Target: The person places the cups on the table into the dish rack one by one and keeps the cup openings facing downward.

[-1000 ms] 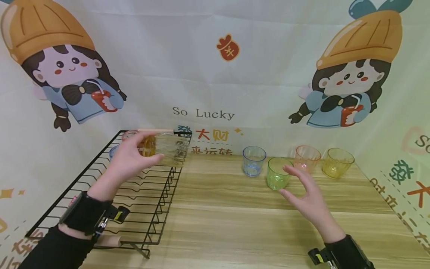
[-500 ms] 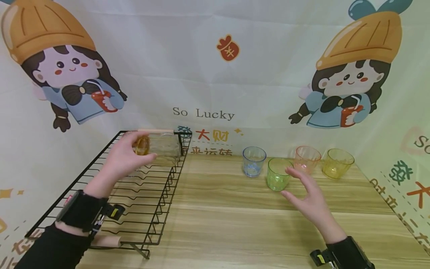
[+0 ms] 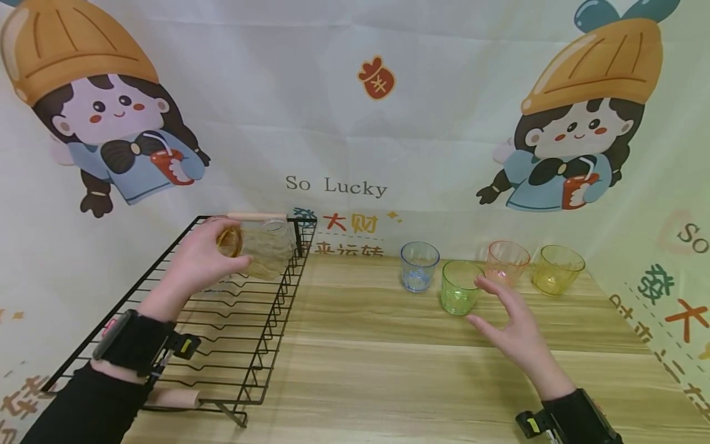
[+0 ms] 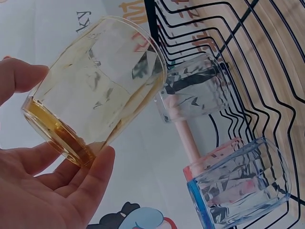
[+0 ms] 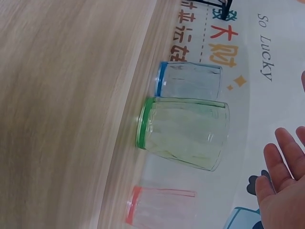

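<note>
My left hand [image 3: 196, 256] grips a yellow glass [image 3: 269, 250] by its thick amber base, thumb on one side and fingers on the other. The glass lies tilted on its side over the far end of a black wire rack [image 3: 238, 402]. In the left wrist view, a clear glass [image 4: 195, 88], a reddish glass [image 4: 209, 160] and a blue glass [image 4: 238, 186] sit on the rack beyond it. Beside a green glass [image 3: 459, 290] on the table is my right hand [image 3: 513, 317], thumb and fingers spread. The right wrist view shows that hand apart from the green glass [image 5: 186, 133].
Upright at the back of the wooden table [image 3: 388, 382] stand a blue glass [image 3: 420, 268], a pink glass [image 3: 506, 262] and a yellow glass [image 3: 557, 271]. A printed cloth [image 3: 333, 123] hangs behind. The rack takes up the left side and has pinkish end bars [image 3: 174, 398].
My left hand has moved left with the yellow glass, keeping its grip on the base. The right hand has shifted very slightly to the right beside the green glass.
</note>
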{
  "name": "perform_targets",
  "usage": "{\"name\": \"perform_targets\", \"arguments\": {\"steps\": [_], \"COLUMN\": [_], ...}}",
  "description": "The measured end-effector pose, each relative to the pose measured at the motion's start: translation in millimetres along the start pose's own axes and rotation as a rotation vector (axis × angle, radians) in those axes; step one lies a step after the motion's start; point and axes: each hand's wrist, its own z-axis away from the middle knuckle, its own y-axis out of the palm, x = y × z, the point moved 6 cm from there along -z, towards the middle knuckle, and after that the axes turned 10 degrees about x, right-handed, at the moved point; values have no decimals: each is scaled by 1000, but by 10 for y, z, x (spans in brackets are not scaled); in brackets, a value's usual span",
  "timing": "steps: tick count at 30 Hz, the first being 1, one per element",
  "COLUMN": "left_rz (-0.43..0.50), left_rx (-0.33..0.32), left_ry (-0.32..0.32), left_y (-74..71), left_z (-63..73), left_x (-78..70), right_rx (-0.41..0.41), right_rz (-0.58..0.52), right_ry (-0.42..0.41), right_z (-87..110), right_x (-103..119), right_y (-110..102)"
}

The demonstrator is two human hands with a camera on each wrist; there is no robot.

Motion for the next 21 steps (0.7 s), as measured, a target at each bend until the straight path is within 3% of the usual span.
{"name": "perform_targets", "arguments": {"steps": [9, 21], "left_rz": [-62, -106], "left_rx": [34, 107], "left_ry": [-13, -75], "left_y": [54, 168], "left_z": [-70, -142], "left_x": [101, 241], "right_rx": [5, 22], "right_rz": [20, 54], "right_ry": [-14, -13], "right_z": [-1, 17], "right_x": [-35, -53], "right_y": [-10, -3]}}
